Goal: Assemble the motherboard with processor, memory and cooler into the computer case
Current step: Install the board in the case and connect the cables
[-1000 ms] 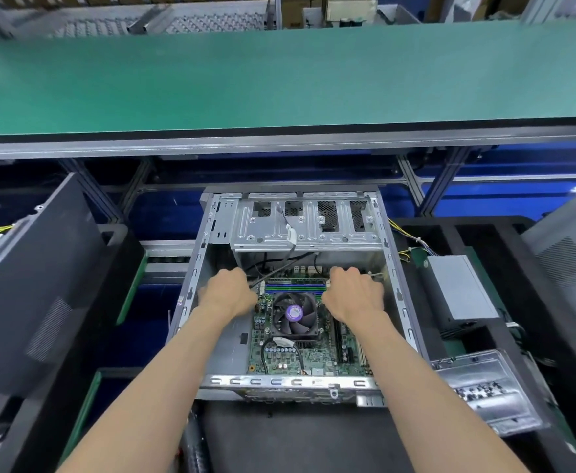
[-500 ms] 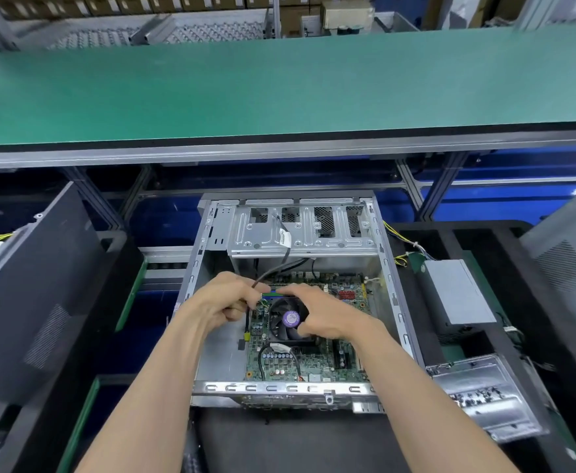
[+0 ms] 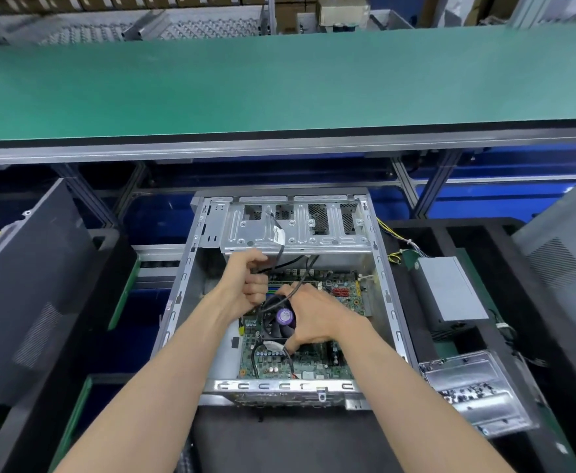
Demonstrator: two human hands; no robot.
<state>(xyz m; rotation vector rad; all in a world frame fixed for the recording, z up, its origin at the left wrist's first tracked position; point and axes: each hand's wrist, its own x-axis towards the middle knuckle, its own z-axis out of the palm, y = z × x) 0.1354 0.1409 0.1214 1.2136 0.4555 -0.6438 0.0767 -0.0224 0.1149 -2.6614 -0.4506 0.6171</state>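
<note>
An open silver computer case [image 3: 387,295] lies flat in front of me. Inside it sits the green motherboard [image 3: 314,365], with a black cooler fan [image 3: 281,320] that has a purple centre label. My left hand [image 3: 245,285] is curled round a black cable [image 3: 279,252] that runs down from the drive cage [image 3: 297,230]. My right hand [image 3: 314,315] grips the cooler from the right, thumb curled at its near edge. Memory sticks lie mostly hidden behind my hands.
A grey power supply [image 3: 450,288] with loose wires lies to the right of the case. A silver bracket tray [image 3: 474,394] sits at the near right. Dark case panels [image 3: 24,285] lean at the left and far right. A green conveyor belt [image 3: 279,80] runs across the back.
Both hands came off the board's far corners and met at its centre. My left hand took hold of the black cable and lifted it; my right hand moved onto the cooler.
</note>
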